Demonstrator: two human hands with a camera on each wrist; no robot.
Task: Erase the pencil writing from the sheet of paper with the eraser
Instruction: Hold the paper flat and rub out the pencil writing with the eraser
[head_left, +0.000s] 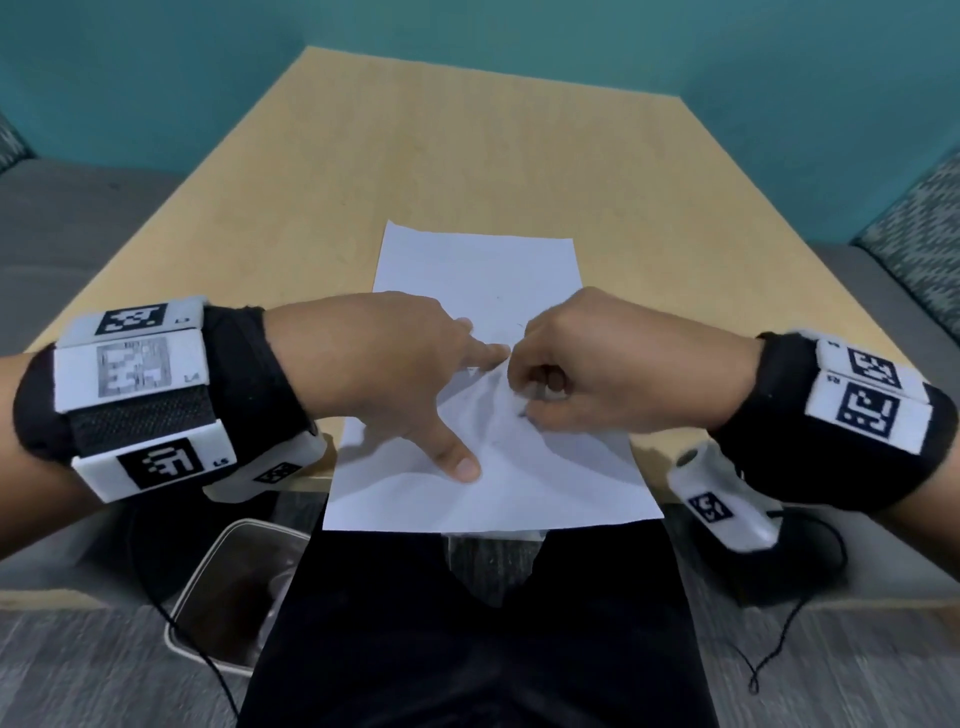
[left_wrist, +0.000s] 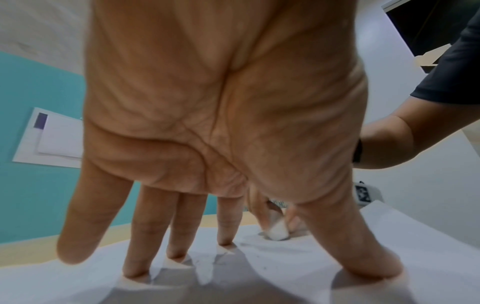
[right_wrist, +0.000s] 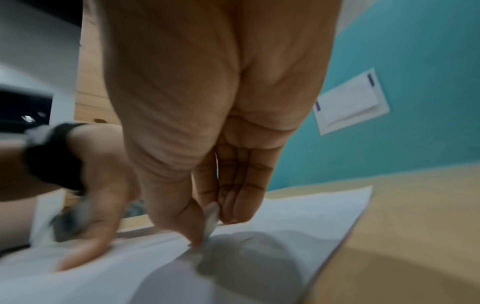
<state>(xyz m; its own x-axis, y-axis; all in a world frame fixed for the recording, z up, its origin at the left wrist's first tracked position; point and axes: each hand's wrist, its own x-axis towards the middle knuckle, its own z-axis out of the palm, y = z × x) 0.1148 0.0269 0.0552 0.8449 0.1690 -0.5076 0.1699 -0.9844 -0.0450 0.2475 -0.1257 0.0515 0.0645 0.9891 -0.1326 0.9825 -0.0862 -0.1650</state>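
Note:
A white sheet of paper (head_left: 478, 270) lies on the wooden table (head_left: 467, 150), its near end hanging over the table's front edge. My left hand (head_left: 415, 374) presses flat on the sheet with spread, straight fingers (left_wrist: 145, 246). My right hand (head_left: 561, 379) pinches a small white eraser (left_wrist: 278, 232) between thumb and fingers and holds its tip down on the paper (right_wrist: 298, 207). The eraser (right_wrist: 211, 216) shows as a pale sliver beside the thumb. The paper is wrinkled around the eraser. Faint pencil marks (head_left: 522, 413) show near my right hand.
A metal bin (head_left: 234, 587) stands on the floor at my lower left. Grey sofa seats flank the table, with a patterned cushion (head_left: 919, 234) at the right. Cables (head_left: 779, 639) trail on the floor. A teal wall with a white plate (right_wrist: 350, 102) stands behind.

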